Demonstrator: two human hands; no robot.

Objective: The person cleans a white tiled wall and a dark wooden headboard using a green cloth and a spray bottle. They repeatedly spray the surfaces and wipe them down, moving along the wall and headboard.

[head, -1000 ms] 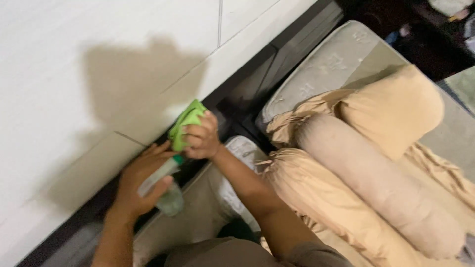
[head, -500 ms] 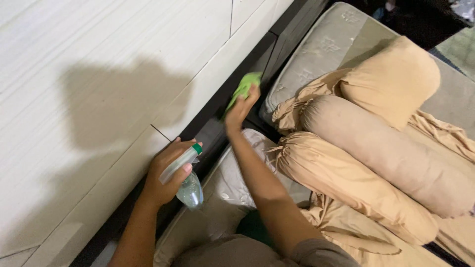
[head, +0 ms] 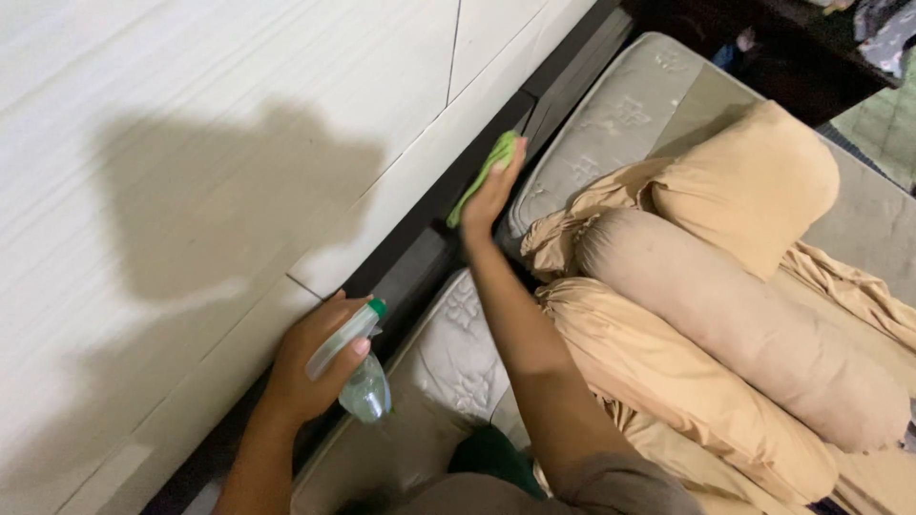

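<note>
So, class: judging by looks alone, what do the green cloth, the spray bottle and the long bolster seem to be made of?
Green cloth: soft fabric, likely microfibre; it folds under the right hand.
Spray bottle in the left hand: clear glossy plastic; see-through body.
Bolster: matte tan woven cover, probably cotton; creased ends.

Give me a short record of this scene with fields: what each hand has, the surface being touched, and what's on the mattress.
left hand: left hand grips a clear plastic spray bottle with a green cap, held beside the wall
right hand: right hand presses a green cleaning cloth with arm stretched out
surface touched: dark ledge running between the pale wall panels and the grey patterned mattress
on mattress: tan cylindrical bolster, tan pillow, rumpled tan sheet
lighting: the person's shadow falls on the wall
</note>
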